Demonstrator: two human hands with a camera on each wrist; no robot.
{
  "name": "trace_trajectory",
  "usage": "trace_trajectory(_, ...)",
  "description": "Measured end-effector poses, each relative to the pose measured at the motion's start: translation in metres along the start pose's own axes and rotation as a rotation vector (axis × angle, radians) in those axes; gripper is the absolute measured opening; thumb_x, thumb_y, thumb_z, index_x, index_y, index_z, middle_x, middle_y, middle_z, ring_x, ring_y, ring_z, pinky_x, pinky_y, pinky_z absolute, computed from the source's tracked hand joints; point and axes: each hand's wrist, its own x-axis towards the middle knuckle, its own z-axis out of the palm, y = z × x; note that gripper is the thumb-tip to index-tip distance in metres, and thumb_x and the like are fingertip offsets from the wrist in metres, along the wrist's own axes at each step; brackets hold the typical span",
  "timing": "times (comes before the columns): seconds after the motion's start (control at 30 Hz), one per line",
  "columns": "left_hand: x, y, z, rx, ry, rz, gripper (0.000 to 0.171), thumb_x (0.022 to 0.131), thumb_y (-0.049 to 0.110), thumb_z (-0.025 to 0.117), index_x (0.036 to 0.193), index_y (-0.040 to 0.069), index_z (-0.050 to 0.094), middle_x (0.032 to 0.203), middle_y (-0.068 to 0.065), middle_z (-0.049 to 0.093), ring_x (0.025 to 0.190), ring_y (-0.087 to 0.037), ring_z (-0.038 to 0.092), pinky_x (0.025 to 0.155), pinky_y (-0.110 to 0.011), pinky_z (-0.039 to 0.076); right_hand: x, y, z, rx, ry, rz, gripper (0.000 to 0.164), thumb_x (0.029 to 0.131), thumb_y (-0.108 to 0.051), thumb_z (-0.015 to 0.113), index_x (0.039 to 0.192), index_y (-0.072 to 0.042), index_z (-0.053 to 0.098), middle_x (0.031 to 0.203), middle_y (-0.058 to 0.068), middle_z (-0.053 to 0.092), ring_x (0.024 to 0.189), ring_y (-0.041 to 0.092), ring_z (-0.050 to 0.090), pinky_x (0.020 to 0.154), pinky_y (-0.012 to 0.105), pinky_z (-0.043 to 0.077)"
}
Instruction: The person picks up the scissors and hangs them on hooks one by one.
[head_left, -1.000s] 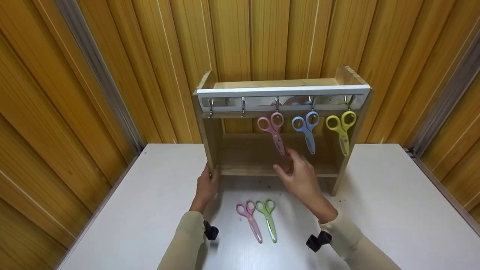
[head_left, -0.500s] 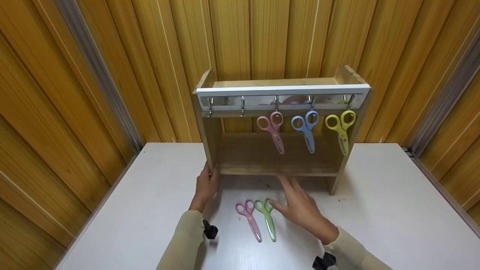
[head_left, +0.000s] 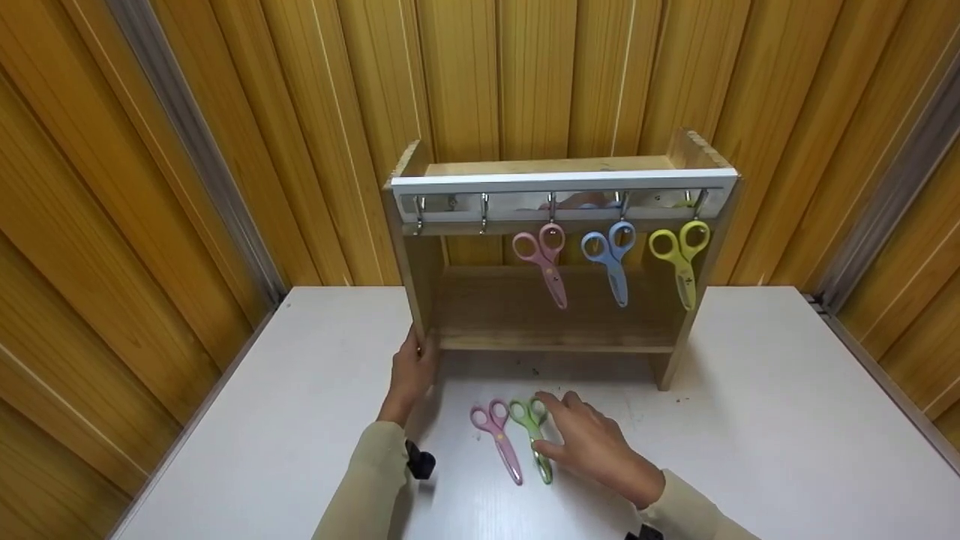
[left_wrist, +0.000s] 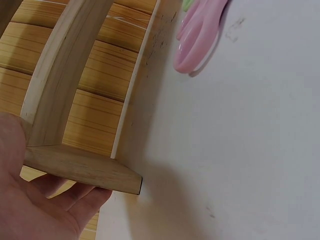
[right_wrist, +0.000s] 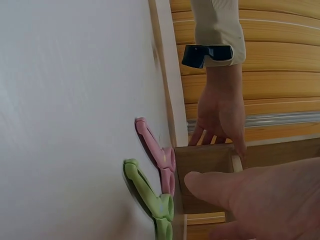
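In the head view my left hand (head_left: 411, 373) grips the lower left side of a wooden rack (head_left: 480, 307). The left wrist view has the thumb on one side of the panel and the fingers on the other. My right hand (head_left: 589, 442) is at the green scissors (head_left: 530, 421), thumb and fingers spread; it partly hides them. Just left of these, pink scissors (head_left: 496, 435) lie on the table. Both pairs show in the right wrist view, apart from the thumb. Another pink pair (head_left: 553, 279), a blue pair (head_left: 615, 274) and a yellow pair (head_left: 684, 270) hang from hooks.
A metal strip (head_left: 517, 202) with several hooks runs along the rack's top front; its two left hooks (head_left: 484, 214) carry nothing. The rack stands on a white table (head_left: 337, 330). Wood-patterned panels (head_left: 536, 82) rise behind and at both sides.
My right hand has moved down from the tip of the hanging pink scissors to the green scissors on the table. The left hand stays on the rack.
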Motion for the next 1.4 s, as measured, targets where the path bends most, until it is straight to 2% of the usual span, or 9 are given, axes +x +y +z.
trace_trajectory(0.23,0.0,0.001,0.001,0.02,0.001,-0.006,0.058,0.112,0.034,0.042,0.164,0.013,0.026,0.157,-0.021,0.045,0.137,-0.037,0.052,0.109,-0.052,0.044,-0.004,0.0,0.007,-0.021,-0.012,-0.043,0.069,0.083,-0.033,0.087,0.142,-0.01,0.058,0.1,0.011,0.058,0.078,0.023,0.055,0.057,0.048,0.048)
trace_trajectory(0.43,-0.001,0.002,0.001,0.02,0.004,-0.017,0.059,0.112,0.033,0.043,0.164,0.014,0.026,0.157,-0.02,0.044,0.138,-0.036,0.051,0.11,-0.052,0.043,-0.004,0.0,0.012,-0.021,-0.044,-0.036,0.067,0.084,-0.035,0.085,0.14,-0.009,0.059,0.103,0.012,0.058,0.082,0.024,0.056,0.061,0.052,0.049)
trace_trajectory(0.7,0.0,0.001,0.001,0.024,0.006,-0.018,0.058,0.111,0.034,0.044,0.164,0.014,0.027,0.155,-0.02,0.047,0.134,-0.035,0.055,0.107,-0.052,0.047,-0.003,0.0,0.018,-0.019,-0.074,-0.028,0.066,0.084,-0.035,0.085,0.139,-0.007,0.06,0.104,0.015,0.06,0.081,0.024,0.056,0.062,0.051,0.048)
trace_trajectory(0.93,0.0,0.0,0.001,0.016,0.003,-0.021,0.059,0.112,0.034,0.043,0.164,0.014,0.025,0.157,-0.02,0.044,0.137,-0.036,0.052,0.108,-0.052,0.046,-0.003,0.001,0.021,-0.034,-0.072,-0.052,0.061,0.084,-0.03,0.085,0.135,-0.007,0.063,0.097,0.01,0.063,0.077,0.022,0.058,0.059,0.048,0.048)
trace_trajectory(1.17,0.0,-0.001,0.002,0.015,0.004,-0.008,0.058,0.112,0.034,0.044,0.164,0.015,0.026,0.158,-0.017,0.044,0.135,-0.034,0.054,0.105,-0.052,0.048,-0.002,0.002,0.022,-0.037,-0.067,-0.072,0.057,0.084,-0.029,0.085,0.132,-0.006,0.065,0.089,0.005,0.066,0.069,0.014,0.05,0.051,0.04,0.042)
trace_trajectory(1.4,0.0,0.0,0.002,0.012,0.001,-0.023,0.059,0.112,0.035,0.043,0.165,0.016,0.025,0.159,-0.017,0.043,0.137,-0.033,0.053,0.108,-0.051,0.046,-0.003,0.003,0.021,-0.043,-0.056,-0.086,0.056,0.084,-0.028,0.086,0.131,-0.006,0.065,0.091,0.008,0.068,0.072,0.017,0.057,0.052,0.043,0.045)
